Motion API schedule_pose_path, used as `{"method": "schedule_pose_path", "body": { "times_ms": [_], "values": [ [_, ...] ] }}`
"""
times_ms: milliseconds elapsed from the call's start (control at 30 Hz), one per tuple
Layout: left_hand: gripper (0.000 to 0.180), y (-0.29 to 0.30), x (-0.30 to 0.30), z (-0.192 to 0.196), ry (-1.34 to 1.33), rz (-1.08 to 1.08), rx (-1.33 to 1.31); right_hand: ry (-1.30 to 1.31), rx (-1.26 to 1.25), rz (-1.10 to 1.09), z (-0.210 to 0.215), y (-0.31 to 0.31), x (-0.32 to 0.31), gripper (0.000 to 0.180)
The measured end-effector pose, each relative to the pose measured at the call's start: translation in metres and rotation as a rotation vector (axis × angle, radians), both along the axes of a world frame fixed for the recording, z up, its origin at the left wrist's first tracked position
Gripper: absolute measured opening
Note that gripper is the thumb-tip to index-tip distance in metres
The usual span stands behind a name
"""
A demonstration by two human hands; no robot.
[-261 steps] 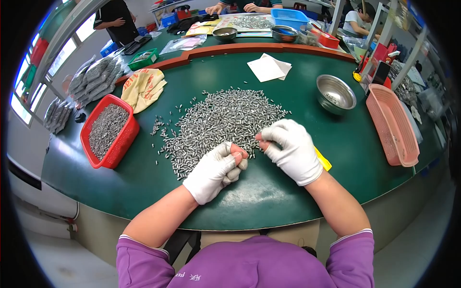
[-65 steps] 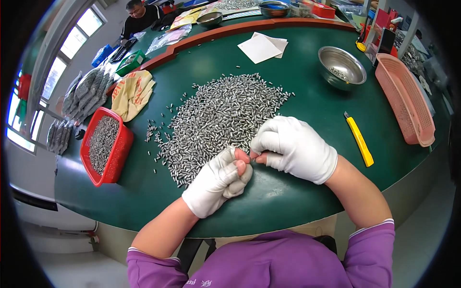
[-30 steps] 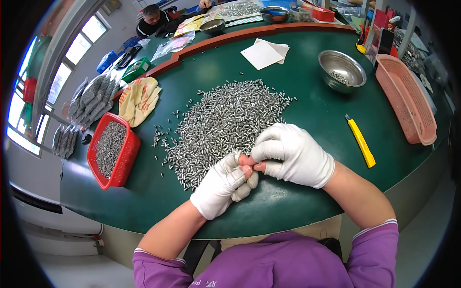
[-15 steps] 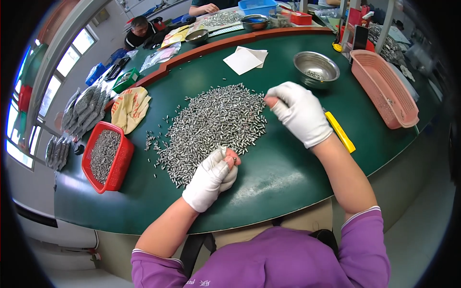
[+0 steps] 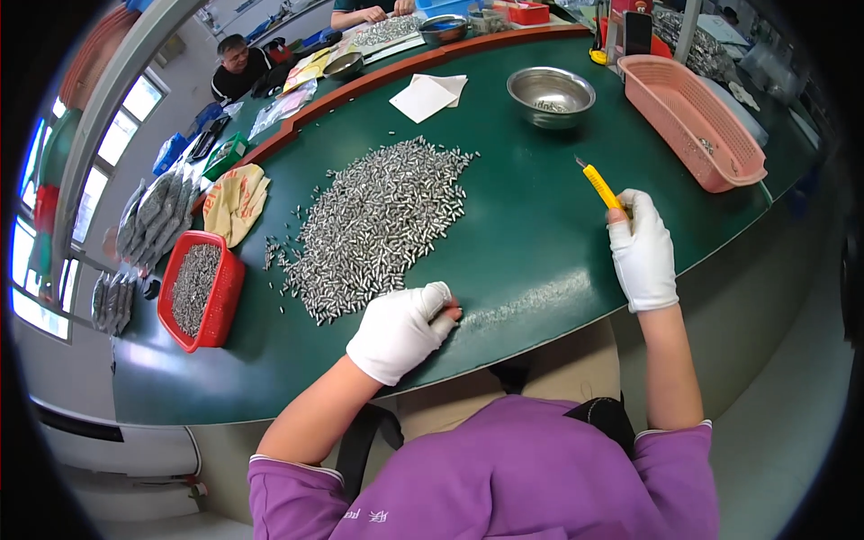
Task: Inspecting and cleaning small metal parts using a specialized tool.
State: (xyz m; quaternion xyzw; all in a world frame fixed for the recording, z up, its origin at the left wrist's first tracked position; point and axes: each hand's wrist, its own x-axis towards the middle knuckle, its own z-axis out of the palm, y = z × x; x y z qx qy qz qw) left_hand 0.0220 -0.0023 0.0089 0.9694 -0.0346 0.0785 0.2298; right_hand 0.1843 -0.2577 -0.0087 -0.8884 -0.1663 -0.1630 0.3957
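Note:
My right hand (image 5: 643, 252), in a white glove with bare fingertips, is wrapped round a yellow utility knife (image 5: 598, 184). The knife's thin tip points away from me, up and to the left. Close to the table's near side, my left hand (image 5: 396, 333) wears a similar glove and has its fingers curled together. Whatever it may pinch is hidden or too small to make out. Just beyond that hand spreads a large heap of small silvery metal pins (image 5: 378, 225), with several loose ones along its left side.
The green table (image 5: 522, 243) also bears a red basket full of small parts (image 5: 236, 283), a yellow cloth (image 5: 236, 202), white paper (image 5: 423, 97), a steel bowl (image 5: 551, 97) and a pink basket (image 5: 693, 121). Behind the red-brown rim (image 5: 396, 70), other people sit at work.
My right hand has left the heap's right edge, moved right and nearer, and picked up the utility knife from the table. My left hand stays closed, slightly turned. The whole view has shifted.

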Motion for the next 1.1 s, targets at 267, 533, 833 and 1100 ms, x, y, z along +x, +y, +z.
{"method": "schedule_pose_path", "body": {
  "times_ms": [267,533,833,1100],
  "values": [
    [0.013,-0.019,-0.017,0.001,0.034,0.226,-0.006,0.431,-0.063,0.703,0.01,0.0,-0.124,0.057],
    [0.01,-0.027,-0.016,-0.001,0.024,0.316,-0.019,0.173,-0.294,0.599,0.01,0.019,-0.132,0.061],
    [0.008,-0.032,-0.012,-0.002,0.014,0.401,-0.128,0.161,-0.462,0.592,0.02,0.034,-0.131,0.059],
    [0.006,-0.032,-0.012,-0.004,0.024,0.416,-0.174,0.189,-0.437,0.599,0.022,0.036,-0.132,0.057]
  ]
}}
